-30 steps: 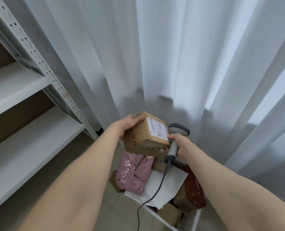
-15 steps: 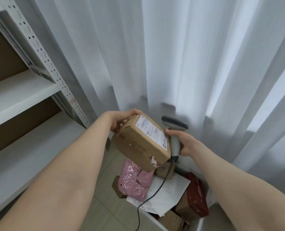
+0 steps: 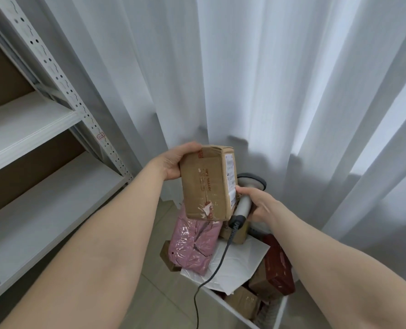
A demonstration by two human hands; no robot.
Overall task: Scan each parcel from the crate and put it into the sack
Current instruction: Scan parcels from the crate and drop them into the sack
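Backdrop: a white curtain (image 3: 268,91) hangs in folds across the far side, reaching the tiled floor (image 3: 164,293).

Left side: a white metal shelving unit (image 3: 31,119) with a perforated upright. The visible shelves are bare white boards with brown backing.

Container: a white crate (image 3: 230,307) stands on the floor at lower right, near the curtain, only partly in frame. It is filled to above its rim. Contents, by size:
- a white mailer (image 3: 240,264) lying flat across the top;
- a pink plastic mailer (image 3: 192,245), crumpled, at the crate's left end, partly overlapping the white mailer;
- a dark red parcel (image 3: 278,269) along the right side, tilted;
- a brown carton (image 3: 243,302) at the near end, below the white mailer;
- a small brown box (image 3: 170,257) touching the pink mailer's left side; whether it sits inside the crate cannot be told.

Item under handling: a cardboard box (image 3: 204,186), taped, is held in the air above the crate's far end, tilted. Its white shipping label (image 3: 230,176) is on the right face, turned toward the scanner.

Left hand (image 3: 173,162): grips the box at its upper left corner, thumb on top.

Right hand (image 3: 256,203): fingers wrapped round the handle of a grey barcode scanner (image 3: 243,205), just beside the label face. The scanner's dark cable (image 3: 211,279) drops over the white mailer to the floor.
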